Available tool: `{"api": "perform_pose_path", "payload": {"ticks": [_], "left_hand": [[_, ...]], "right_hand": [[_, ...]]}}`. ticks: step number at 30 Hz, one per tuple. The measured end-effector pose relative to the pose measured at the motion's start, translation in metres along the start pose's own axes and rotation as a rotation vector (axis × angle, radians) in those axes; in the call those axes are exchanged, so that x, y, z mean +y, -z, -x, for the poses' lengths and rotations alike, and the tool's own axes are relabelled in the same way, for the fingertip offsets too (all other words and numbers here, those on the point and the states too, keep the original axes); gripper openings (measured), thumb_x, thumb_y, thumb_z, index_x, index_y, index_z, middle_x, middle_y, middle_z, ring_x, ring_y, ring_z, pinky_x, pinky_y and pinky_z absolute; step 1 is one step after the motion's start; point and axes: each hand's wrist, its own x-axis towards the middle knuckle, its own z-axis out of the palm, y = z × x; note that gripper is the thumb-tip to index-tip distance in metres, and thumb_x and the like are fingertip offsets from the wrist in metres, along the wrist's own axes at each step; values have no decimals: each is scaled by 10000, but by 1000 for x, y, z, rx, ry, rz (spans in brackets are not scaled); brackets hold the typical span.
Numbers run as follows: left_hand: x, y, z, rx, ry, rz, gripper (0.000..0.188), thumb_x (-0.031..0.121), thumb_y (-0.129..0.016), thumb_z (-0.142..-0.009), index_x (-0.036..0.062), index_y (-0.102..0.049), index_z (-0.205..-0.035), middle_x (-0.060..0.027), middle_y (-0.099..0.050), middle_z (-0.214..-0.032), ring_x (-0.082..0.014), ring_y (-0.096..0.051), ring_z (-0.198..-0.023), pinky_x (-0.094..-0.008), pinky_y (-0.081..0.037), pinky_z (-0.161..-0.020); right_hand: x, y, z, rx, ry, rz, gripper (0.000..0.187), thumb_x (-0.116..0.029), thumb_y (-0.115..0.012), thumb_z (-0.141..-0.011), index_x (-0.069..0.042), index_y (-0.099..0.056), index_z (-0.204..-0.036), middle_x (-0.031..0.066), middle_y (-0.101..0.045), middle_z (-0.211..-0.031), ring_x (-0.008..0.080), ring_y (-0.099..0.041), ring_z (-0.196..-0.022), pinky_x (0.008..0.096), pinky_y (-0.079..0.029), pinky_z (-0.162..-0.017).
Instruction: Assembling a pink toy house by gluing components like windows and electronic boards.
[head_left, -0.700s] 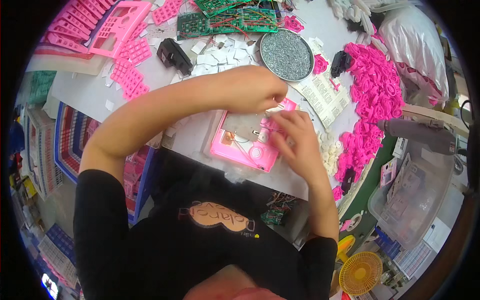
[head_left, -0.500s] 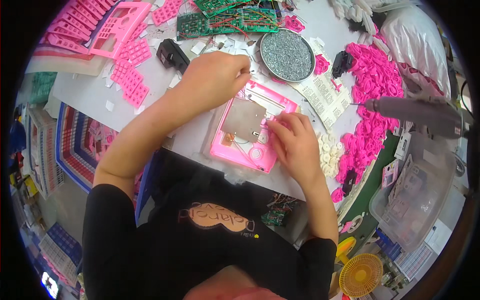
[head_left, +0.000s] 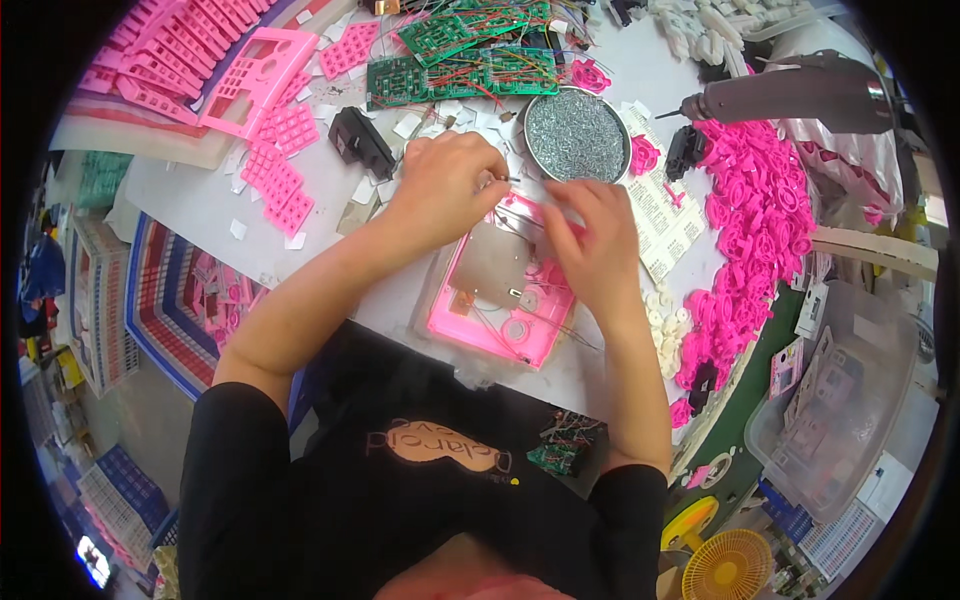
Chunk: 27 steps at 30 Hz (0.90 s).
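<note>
Both hands bent over the pink casing — left hand fingers pinching a small screw, right hand fingers curled, grip unclear.

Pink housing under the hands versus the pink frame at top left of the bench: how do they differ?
The pink housing lies open side up with a grey panel and thin wires inside; the pink frame is bare, showing only cutouts. Both hands, left hand and right hand, work at the housing; the frame lies untouched on a stack. Both are bright pink plastic.

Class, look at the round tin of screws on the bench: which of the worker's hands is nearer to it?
Left. The left hand sits just beside the round tin of screws, on its left. The right hand is below the tin, over the pink casing.
</note>
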Motion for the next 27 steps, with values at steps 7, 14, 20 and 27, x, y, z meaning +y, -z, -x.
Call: {"api": "perform_pose_path", "payload": {"ticks": [7, 14, 20, 27], "left_hand": [[21, 9, 14, -67, 0, 264, 131, 176, -735, -828, 99, -697, -927, -29, -694, -852, -179, -643, -807, -379, -384, -849], [27, 6, 19, -52, -128, 265, 88, 155, -737, -826, 103, -693, -881, -11, -661, -777, -167, -607, -752, -360, -346, -871], [24, 7, 27, -17, -369, 96, 174, 126, -759, -785, 164, -703, -944, 26, -646, -830, -177, -582, -846, -424, -312, -905], [24, 8, 28, 27, -338, 165, 222, 137, -776, -729, 158, -728, -945, -3, -689, -1035, -290, -555, -1028, -473, -345, -935]], "right_hand": [[-15, -5, 0, 24, -26, -166, 96, -100, -739, -815, -38, -699, -877, 93, -659, -811, 303, -600, -746, 404, -469, -706], [-21, 1, 28, 62, -49, -214, 252, -129, -733, -841, -20, -708, -1067, 127, -686, -988, 305, -603, -819, 381, -486, -754], [3, 22, 2, -169, -266, -468, 307, -166, -661, -927, -52, -695, -1211, 91, -698, -1001, 173, -607, -860, 321, -484, -790], [219, 62, -171, 241, -180, 613, 333, -175, -670, -846, -85, -674, -1166, 170, -639, -1146, 385, -602, -1016, 464, -503, -884]]}}
